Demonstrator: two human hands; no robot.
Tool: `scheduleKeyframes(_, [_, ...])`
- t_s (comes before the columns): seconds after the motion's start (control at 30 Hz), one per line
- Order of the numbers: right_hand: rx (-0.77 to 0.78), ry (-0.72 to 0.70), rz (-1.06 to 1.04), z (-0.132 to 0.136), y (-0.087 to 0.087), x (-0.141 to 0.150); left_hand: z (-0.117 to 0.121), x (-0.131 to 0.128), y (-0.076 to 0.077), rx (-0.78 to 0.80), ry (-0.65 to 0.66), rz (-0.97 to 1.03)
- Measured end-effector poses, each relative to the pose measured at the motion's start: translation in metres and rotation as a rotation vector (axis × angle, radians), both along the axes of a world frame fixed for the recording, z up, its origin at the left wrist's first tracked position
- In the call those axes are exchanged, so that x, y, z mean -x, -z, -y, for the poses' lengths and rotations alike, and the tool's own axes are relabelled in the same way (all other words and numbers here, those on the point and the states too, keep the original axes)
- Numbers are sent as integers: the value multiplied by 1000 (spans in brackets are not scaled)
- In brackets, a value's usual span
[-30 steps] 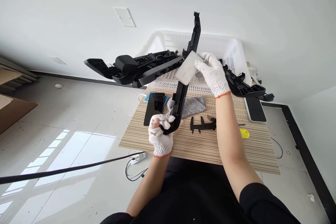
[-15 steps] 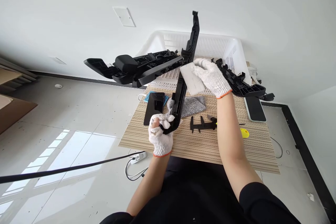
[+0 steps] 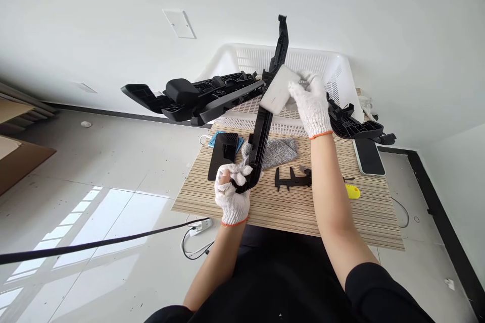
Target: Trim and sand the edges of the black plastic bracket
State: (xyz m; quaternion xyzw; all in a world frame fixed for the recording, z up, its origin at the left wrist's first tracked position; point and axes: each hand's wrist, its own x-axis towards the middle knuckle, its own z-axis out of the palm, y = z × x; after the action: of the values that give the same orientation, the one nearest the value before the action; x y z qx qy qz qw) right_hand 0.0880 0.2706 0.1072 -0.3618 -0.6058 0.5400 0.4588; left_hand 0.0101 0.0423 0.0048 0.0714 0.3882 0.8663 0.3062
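My left hand (image 3: 232, 194), in a white knitted glove with a bare fingertip showing, is closed round the lower end of a long black plastic trim piece (image 3: 261, 133). The piece rises at a slant past the basket. My right hand (image 3: 312, 106), gloved too, grips a flat white rectangular pad (image 3: 278, 90) by its right side. The pad lies over the middle of the trim piece, hiding part of it; whether it presses on the plastic I cannot tell. Beneath the trim piece is a grey cloth (image 3: 281, 152).
A white plastic basket (image 3: 306, 63) stands by the wall with black plastic parts (image 3: 223, 96) jutting over its left and right sides. On the striped table (image 3: 288, 214) lie a black caliper (image 3: 291, 180), a yellow-handled tool (image 3: 353, 192), a phone (image 3: 368, 156) and a black box-like part (image 3: 220, 156).
My right hand has shifted slightly upward and turned the white pad, whose lower edge has swung up and left. My left hand and the trim piece stay in place.
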Motion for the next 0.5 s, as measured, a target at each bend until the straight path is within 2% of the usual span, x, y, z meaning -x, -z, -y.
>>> scheduleKeyframes(0.1, [-28,64,-69,0,1,-1,1,0,1,4,1,-8])
scheduleKeyframes(0.23, [-45,-74,15,1,2,-3,1,2,3,3,-10,-4])
scheduleKeyframes(0.27, [-45,-72,19,2,2,-3,1,3,4,2,-12,-2])
scheduleKeyframes(0.4, [-36,36,-27,2,1,-2,1,2,3,8,-6,-9])
scheduleKeyframes(0.5, [-16,-55,41,0,2,-1,0,1,1,6,-2,-15])
